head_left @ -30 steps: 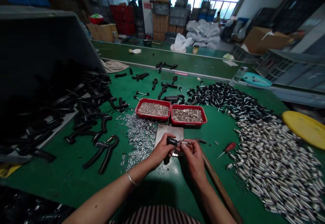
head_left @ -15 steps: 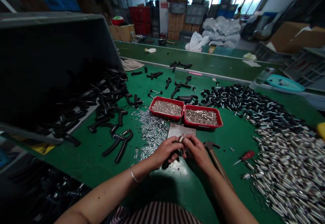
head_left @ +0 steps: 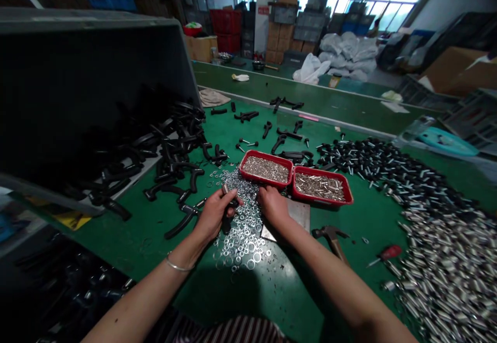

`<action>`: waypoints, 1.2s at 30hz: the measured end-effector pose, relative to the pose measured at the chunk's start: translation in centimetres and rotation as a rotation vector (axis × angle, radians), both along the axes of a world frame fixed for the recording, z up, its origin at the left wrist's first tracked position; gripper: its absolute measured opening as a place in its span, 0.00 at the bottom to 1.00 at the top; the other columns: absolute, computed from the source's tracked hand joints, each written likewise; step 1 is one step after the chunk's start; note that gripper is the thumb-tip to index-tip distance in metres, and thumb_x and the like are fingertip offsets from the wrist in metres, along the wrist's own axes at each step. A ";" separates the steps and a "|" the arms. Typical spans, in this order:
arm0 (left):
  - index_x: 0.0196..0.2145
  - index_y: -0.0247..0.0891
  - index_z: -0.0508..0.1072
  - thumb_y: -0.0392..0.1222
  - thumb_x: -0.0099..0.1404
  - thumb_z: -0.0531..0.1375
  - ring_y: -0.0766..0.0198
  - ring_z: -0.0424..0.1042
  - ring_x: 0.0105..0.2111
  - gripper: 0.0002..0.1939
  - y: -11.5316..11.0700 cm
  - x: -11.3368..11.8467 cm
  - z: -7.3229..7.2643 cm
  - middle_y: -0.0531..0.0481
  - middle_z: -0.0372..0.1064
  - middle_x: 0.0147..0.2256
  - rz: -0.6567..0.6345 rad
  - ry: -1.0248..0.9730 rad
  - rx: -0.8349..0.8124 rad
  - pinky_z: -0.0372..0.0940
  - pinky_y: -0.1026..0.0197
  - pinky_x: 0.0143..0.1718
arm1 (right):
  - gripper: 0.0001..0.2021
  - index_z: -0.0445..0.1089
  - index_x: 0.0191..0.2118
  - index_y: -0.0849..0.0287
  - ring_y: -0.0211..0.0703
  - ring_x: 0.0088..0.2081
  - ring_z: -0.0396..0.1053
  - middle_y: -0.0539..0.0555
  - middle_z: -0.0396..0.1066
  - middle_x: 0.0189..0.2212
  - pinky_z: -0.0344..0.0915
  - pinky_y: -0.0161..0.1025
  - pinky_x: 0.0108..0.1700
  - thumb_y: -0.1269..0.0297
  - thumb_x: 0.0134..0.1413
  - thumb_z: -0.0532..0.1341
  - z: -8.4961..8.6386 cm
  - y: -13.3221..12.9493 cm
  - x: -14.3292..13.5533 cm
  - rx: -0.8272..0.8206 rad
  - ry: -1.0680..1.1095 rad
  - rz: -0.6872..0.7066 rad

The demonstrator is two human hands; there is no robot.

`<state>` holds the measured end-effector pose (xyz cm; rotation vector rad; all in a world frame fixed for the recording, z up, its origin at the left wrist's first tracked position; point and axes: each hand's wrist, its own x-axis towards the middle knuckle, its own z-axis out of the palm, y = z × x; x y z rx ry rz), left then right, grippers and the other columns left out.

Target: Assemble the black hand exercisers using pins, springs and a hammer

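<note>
My left hand [head_left: 215, 210] grips a black handle piece [head_left: 226, 222] with a metal spring end sticking up at its top, held over a pile of small silver washers [head_left: 240, 218]. My right hand [head_left: 272, 205] reaches down, fingers on the washers just in front of two red trays [head_left: 294, 169] filled with small metal parts. Whether it holds a washer is hidden by the fingers. A metal plate [head_left: 298, 213] lies under my right wrist.
A hammer [head_left: 332, 238] and a red-handled screwdriver [head_left: 386, 254] lie to the right. A heap of black handles [head_left: 163, 151] spills from a grey bin on the left. Black-tipped pins [head_left: 380, 164] and silver springs [head_left: 446, 265] cover the right side.
Both hands moved left, off the metal plate, to the washer pile. My right hand let go of the spring end and reached down onto the washers. The view shifted left.
</note>
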<state>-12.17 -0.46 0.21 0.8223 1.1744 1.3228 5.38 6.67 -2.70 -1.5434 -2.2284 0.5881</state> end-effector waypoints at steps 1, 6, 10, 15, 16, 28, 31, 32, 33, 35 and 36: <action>0.36 0.36 0.68 0.54 0.63 0.63 0.76 0.58 0.18 0.17 0.3 0.2 -0.2 0.49 0.74 0.32 0.026 0.005 0.012 0.53 0.70 0.20 | 0.07 0.74 0.39 0.60 0.51 0.46 0.67 0.61 0.72 0.41 0.63 0.42 0.46 0.71 0.60 0.57 0.0 0.0 0.4 -0.008 0.031 0.007; 0.37 0.37 0.70 0.57 0.64 0.60 0.69 0.67 0.26 0.18 1.5 2.0 0.0 0.47 0.75 0.34 -0.001 0.115 0.059 0.60 0.66 0.27 | 0.08 0.74 0.41 0.56 0.46 0.44 0.71 0.55 0.74 0.41 0.64 0.41 0.49 0.66 0.61 0.57 0.0 -0.1 2.9 -0.051 0.300 -0.001; 0.41 0.37 0.72 0.53 0.67 0.57 0.61 0.72 0.42 0.16 2.2 4.0 0.2 0.47 0.75 0.39 -0.053 0.294 0.170 0.64 0.61 0.44 | 0.09 0.70 0.42 0.57 0.42 0.33 0.73 0.52 0.74 0.34 0.69 0.39 0.38 0.64 0.60 0.54 -1.0 -0.3 4.6 -0.136 0.549 -0.086; 0.39 0.38 0.72 0.50 0.70 0.54 0.61 0.69 0.42 0.13 3.0 6.2 0.1 0.49 0.71 0.39 -0.031 0.435 0.271 0.60 0.60 0.49 | 0.08 0.70 0.37 0.58 0.38 0.27 0.71 0.50 0.74 0.31 0.70 0.37 0.31 0.60 0.54 0.60 -1.3 -0.5 5.6 -0.246 0.802 -0.120; 0.40 0.38 0.71 0.49 0.70 0.54 0.61 0.69 0.42 0.13 3.0 6.5 0.1 0.49 0.71 0.39 -0.030 0.447 0.274 0.60 0.60 0.48 | 0.09 0.70 0.38 0.58 0.38 0.26 0.71 0.50 0.74 0.31 0.71 0.38 0.31 0.59 0.54 0.61 -1.0 -0.6 5.6 -0.274 0.849 -0.117; 0.36 0.40 0.67 0.45 0.69 0.55 0.57 0.65 0.41 0.07 1.7 9.4 0.1 0.48 0.65 0.36 -0.027 0.612 0.328 0.58 0.56 0.48 | 0.16 0.68 0.37 0.58 0.37 0.26 0.75 0.47 0.75 0.26 0.73 0.36 0.33 0.61 0.46 0.73 1.6 -4.9 6.7 -0.787 1.417 -0.027; 0.35 0.40 0.66 0.44 0.69 0.54 0.57 0.65 0.40 0.07 1.5 9.6 -0.1 0.48 0.65 0.36 -0.034 0.630 0.302 0.58 0.56 0.47 | 0.17 0.69 0.40 0.58 0.38 0.31 0.76 0.49 0.76 0.32 0.73 0.38 0.38 0.64 0.46 0.73 1.6 -5.4 7.5 -0.832 1.397 0.013; 0.35 0.40 0.66 0.44 0.69 0.54 0.57 0.65 0.39 0.06 1.5 9.7 -0.1 0.48 0.65 0.36 -0.037 0.637 0.297 0.58 0.56 0.47 | 0.17 0.69 0.41 0.58 0.38 0.30 0.76 0.49 0.76 0.33 0.73 0.38 0.38 0.63 0.46 0.72 1.6 -5.6 7.7 -0.826 1.373 0.015; 0.35 0.40 0.66 0.44 0.69 0.55 0.57 0.65 0.39 0.06 1.4 9.8 -0.1 0.48 0.65 0.35 -0.037 0.641 0.292 0.58 0.56 0.46 | 0.16 0.69 0.41 0.58 0.39 0.29 0.76 0.49 0.75 0.32 0.73 0.39 0.36 0.63 0.47 0.72 1.5 -5.8 7.8 -0.801 1.333 0.009; 0.35 0.40 0.66 0.45 0.69 0.55 0.57 0.66 0.38 0.07 1.1 10.0 0.1 0.49 0.66 0.35 -0.041 0.633 0.283 0.59 0.56 0.45 | 0.14 0.70 0.40 0.57 0.40 0.29 0.75 0.49 0.74 0.31 0.73 0.41 0.35 0.61 0.49 0.70 1.6 -6.2 7.8 -0.631 1.204 -0.046; 0.35 0.40 0.66 0.45 0.69 0.54 0.58 0.66 0.38 0.07 1.0 10.1 0.3 0.49 0.66 0.35 -0.045 0.619 0.279 0.59 0.57 0.45 | 0.12 0.71 0.40 0.57 0.42 0.31 0.75 0.50 0.74 0.32 0.73 0.43 0.37 0.61 0.50 0.69 1.7 -6.5 7.8 -0.488 1.105 -0.071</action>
